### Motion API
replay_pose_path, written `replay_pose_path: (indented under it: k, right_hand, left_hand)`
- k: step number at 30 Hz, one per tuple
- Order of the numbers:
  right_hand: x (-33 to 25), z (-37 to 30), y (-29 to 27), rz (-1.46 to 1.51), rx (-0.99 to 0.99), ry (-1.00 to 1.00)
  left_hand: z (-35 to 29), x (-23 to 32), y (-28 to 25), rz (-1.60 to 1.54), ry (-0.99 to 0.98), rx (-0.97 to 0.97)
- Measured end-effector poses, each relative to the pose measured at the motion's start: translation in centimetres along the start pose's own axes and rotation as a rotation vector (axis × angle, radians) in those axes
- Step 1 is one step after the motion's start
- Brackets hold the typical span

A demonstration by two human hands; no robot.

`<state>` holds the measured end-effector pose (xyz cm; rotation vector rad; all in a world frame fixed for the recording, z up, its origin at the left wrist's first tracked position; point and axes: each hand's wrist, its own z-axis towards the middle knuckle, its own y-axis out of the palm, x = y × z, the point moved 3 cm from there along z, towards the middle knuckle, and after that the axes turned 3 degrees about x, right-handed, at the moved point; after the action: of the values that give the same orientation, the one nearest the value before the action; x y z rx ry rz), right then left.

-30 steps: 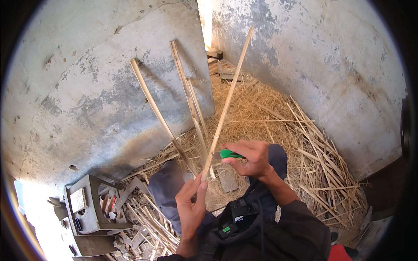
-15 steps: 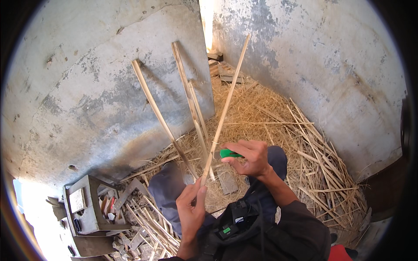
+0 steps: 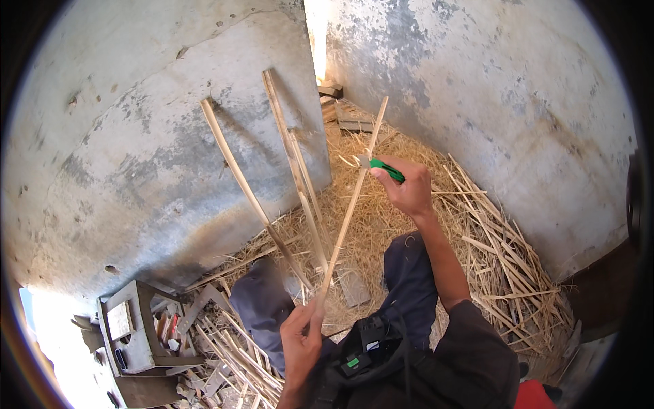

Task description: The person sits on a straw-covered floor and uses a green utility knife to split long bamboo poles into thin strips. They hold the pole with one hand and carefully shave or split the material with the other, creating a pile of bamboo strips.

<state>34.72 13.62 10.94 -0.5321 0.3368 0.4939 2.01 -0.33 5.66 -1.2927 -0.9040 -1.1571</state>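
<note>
A long, thin wooden strip (image 3: 351, 210), bamboo-like, slants up and away from me. Its lower end is pinched between the thumb and fingers of my left hand (image 3: 302, 335), above my left leg. Farther up the strip, my right hand (image 3: 409, 187) is closed round a green-handled utility knife (image 3: 387, 170). The knife's blade lies against the strip near its upper part, and pale curled shavings (image 3: 355, 161) stand at the blade.
Three strips (image 3: 235, 167) lean on the weathered wall at left. Straw-like shavings (image 3: 402, 153) cover the floor ahead. A pile of split strips (image 3: 518, 273) lies along the right wall. At lower left are a grey wooden box (image 3: 139, 334) and more strips (image 3: 238, 358).
My right hand has slid the knife forward along the strip, away from my left hand, raising curls of wood. The strip's upper end sits lower in view. My left hand keeps its grip.
</note>
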Motion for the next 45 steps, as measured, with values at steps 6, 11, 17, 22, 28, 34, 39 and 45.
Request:
replay_pose_path:
  k: [6,11,17,22,28,34,39,45]
  right_hand:
    - [7.3,2.8,-0.4,-0.194,-0.008,0.337]
    - [15.4,4.3,-2.1,-0.325,0.092,0.517]
    - [11.7,1.9,-1.6,-0.266,-0.335,0.575]
    - [2.4,-2.7,0.4,0.332,-0.471,0.455]
    - [-4.9,-6.8,2.1,0.683,-0.531,0.468]
    - [-7.0,-6.9,2.1,0.685,-0.585,0.458]
    - [-7.1,-6.7,2.2,0.751,-0.520,0.434]
    - [-6.7,-6.7,2.1,0.777,-0.441,0.511]
  left_hand:
    - [-1.5,-0.9,-0.6,0.021,-0.091,-0.054]
    - [-2.4,-1.4,-2.1,0.028,-0.120,-0.053]
    - [-0.4,-3.1,-2.9,0.122,-0.087,0.134]
    - [1.6,-1.6,-1.6,0.144,0.041,0.208]
    - [2.4,-1.3,0.2,0.085,0.155,0.216]
    - [2.4,-0.9,0.6,0.117,0.214,0.235]
    - [2.4,-0.4,0.4,0.148,0.229,0.247]
    - [2.5,-0.3,0.2,0.145,0.233,0.256]
